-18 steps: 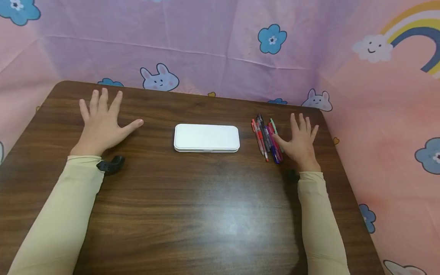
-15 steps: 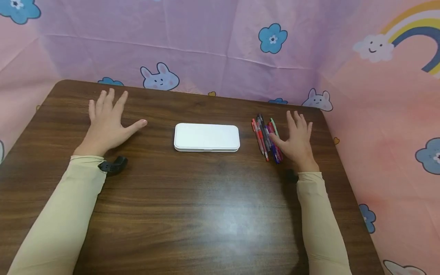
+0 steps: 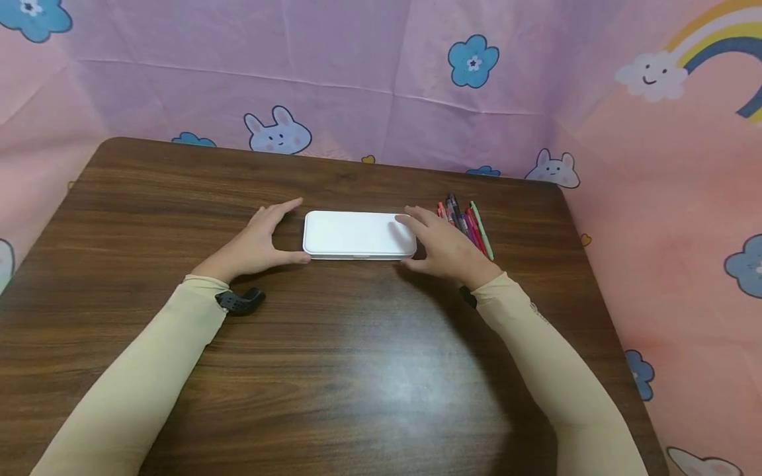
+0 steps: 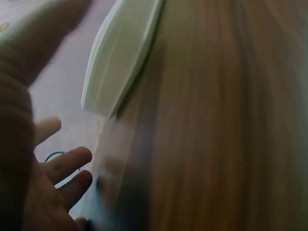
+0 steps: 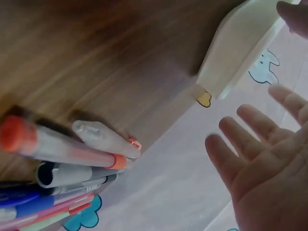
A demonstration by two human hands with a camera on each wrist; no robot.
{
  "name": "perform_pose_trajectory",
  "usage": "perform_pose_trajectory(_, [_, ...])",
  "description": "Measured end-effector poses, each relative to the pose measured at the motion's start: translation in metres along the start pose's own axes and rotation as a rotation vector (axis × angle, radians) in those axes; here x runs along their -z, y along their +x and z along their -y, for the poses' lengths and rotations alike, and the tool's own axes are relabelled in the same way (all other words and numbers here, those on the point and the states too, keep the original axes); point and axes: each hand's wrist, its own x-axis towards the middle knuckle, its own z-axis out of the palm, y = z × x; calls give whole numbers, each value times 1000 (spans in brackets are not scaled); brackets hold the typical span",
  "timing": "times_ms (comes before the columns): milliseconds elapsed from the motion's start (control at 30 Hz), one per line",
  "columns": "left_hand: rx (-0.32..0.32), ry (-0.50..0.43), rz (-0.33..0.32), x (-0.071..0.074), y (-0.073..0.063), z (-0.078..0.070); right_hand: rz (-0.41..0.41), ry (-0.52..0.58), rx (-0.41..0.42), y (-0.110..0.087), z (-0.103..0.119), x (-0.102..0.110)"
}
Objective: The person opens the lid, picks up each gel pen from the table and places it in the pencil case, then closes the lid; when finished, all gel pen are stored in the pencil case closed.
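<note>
A flat white pencil case with rounded corners lies closed on the brown table. My left hand is at its left end, fingers spread, with the thumb by the near left corner. In the left wrist view a gap shows between the fingers and the case. My right hand is at the right end; its fingertips reach over the edge in the head view. The right wrist view shows those fingers apart from the case. Several pens lie just right of that hand, which partly hides them.
The dark wood-grain table reaches back to a patterned cloth wall. Another cloth wall borders the right side. A black band is worn on the left wrist.
Both hands have moved inward from the table's sides to the two ends of the pencil case. The right hand has passed over the pens. Case and pens remain in place.
</note>
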Motion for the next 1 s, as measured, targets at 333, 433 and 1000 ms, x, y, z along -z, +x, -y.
perform_pose_trajectory(333, [-47, 30, 3, -14, 14, -3, 96, 6, 4, 12, -5, -2])
perform_pose_trajectory(433, [-58, 58, -1, -15, 16, -3, 96, 10, 13, 13, -5, -1])
perform_pose_trajectory(1000, [-107, 104, -29, -17, 21, -2, 93, -36, 96, 23, -5, 6])
